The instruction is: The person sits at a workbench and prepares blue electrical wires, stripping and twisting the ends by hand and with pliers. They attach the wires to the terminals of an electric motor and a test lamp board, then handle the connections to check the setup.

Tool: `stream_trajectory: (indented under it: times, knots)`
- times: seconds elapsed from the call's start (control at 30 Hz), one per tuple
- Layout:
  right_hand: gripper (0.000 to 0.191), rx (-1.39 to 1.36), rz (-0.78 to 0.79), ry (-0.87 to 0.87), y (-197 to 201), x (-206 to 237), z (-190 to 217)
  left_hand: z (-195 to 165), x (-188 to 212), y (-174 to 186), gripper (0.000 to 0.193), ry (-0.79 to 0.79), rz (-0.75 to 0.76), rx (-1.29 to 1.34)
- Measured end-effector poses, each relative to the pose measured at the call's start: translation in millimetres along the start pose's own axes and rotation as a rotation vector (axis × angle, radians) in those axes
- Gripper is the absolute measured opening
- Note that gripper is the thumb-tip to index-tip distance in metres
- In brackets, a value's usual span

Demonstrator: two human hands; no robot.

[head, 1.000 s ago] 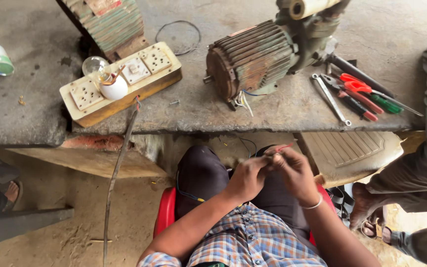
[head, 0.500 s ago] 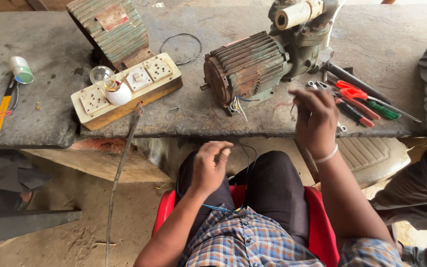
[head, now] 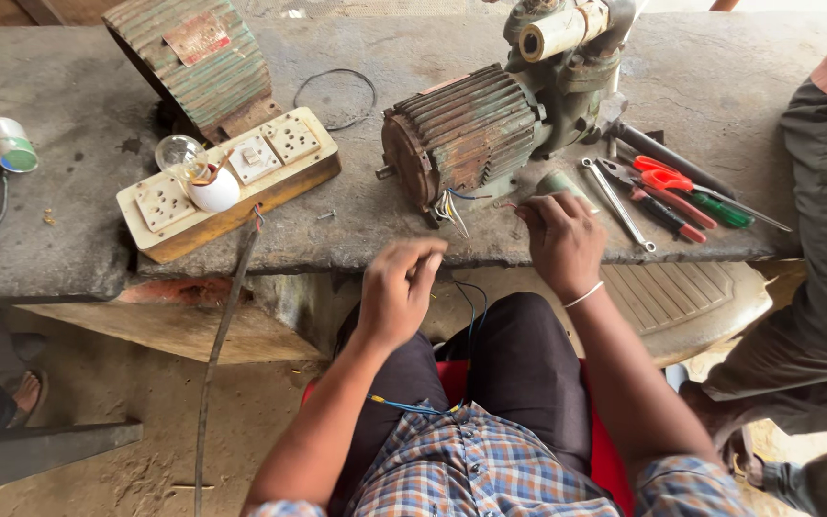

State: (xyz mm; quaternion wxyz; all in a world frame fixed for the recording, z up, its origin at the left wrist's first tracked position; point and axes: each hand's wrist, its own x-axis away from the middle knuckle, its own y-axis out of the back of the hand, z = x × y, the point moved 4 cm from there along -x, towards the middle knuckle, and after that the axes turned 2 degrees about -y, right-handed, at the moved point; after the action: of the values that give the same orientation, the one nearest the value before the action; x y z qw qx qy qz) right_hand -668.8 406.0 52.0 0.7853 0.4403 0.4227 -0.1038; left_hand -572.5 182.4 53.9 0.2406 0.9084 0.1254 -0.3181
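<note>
Compared with half a second ago, the left hand [head: 399,292] is lifting off the lap toward the bench edge, fingers curled and blurred, so its hold cannot be told; the right hand [head: 562,239] is closing on a small greenish roll [head: 560,182] at centre frame, beside the rusty motor [head: 466,134] and its loose wires [head: 452,206]. The stained concrete bench [head: 78,220] is also carrying a socket board [head: 227,182] at left and tools [head: 672,191] at right
</note>
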Motion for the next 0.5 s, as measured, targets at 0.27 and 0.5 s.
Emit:
stream_trajectory:
  times: [0.27, 0.5]
  knots:
    - [0.013, -0.812, 0.042, -0.594, -47.7, 42.4, -23.0, 12.4, -71.1, -55.3, 0.02, -0.137, 0.15, -0.243]
    - [0.017, -0.76, 0.083, -0.646, -47.9, 50.7, -28.0, 14.6, -78.9, -71.2, 0.022, -0.051, 0.284, -0.36]
